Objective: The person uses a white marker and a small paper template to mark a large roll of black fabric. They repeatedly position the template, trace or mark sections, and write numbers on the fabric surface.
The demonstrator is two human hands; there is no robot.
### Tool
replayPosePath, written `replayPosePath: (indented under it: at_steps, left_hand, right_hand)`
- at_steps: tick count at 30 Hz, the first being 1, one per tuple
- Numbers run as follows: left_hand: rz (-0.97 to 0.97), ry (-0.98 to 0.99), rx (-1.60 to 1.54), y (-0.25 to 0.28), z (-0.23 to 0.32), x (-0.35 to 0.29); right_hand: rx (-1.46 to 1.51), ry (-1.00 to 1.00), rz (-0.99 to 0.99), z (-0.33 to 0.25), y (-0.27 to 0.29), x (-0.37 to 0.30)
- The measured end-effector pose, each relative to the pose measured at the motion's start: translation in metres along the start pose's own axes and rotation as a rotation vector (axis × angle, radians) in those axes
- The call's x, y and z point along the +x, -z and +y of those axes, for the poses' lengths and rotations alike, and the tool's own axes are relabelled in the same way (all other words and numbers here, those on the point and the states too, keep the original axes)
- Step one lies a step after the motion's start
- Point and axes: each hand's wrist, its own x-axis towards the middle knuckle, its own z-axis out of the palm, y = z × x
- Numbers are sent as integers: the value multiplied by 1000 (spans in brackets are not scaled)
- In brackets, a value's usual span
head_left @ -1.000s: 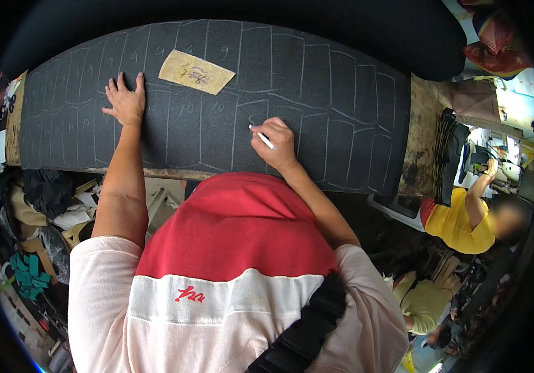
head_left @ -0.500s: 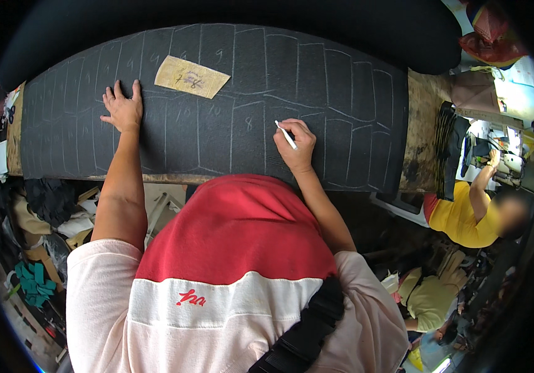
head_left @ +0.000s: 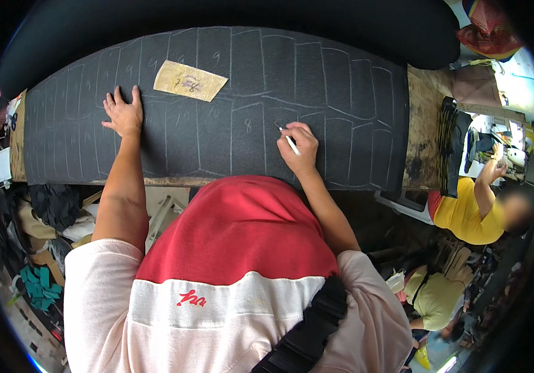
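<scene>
Black sheet (head_left: 217,152) under 2 hands, white pen in the right

Pale lines divide the sheet into 2 rows of tall outlines, many with a small handwritten mark inside. It lies across a wooden table (head_left: 421,133), whose bare boards show at the right end. The person's left hand (head_left: 124,116) is spread wide, palm down on the sheet, holding nothing. The right hand (head_left: 300,148) is closed around a slim white pen (head_left: 292,146), its tip at an outline in the lower row, just right of a marked outline; whether the tip touches cannot be told. Between the hands but farther from the body, a tan paper piece (head_left: 190,81) lies tilted on the sheet, near the left fingers and apart from them. Dark strips (head_left: 448,152) hang over the table's right end. Beyond them sits a co-worker in a yellow top (head_left: 466,214). Teal pieces (head_left: 41,288) lie heaped at lower left.
</scene>
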Motion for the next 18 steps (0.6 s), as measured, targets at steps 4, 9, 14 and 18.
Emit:
replayPosePath:
  at_steps: [4, 9, 14, 18]
  left_hand:
    - [1, 0, -5, 2, 1, -2]
    - [-5, -4, 3, 3, 2, -3]
    - [-7, -11, -8, 3, 1, -2]
    - [-5, -14, -2, 3, 0, -2]
  right_hand:
    - [34, -61, 41, -2, -1, -4]
    - [-55, -197, 261, 11, 14, -3]
    - [-174, -137, 202, 23, 44, -18]
    - [-163, -124, 194, 21, 47, -29]
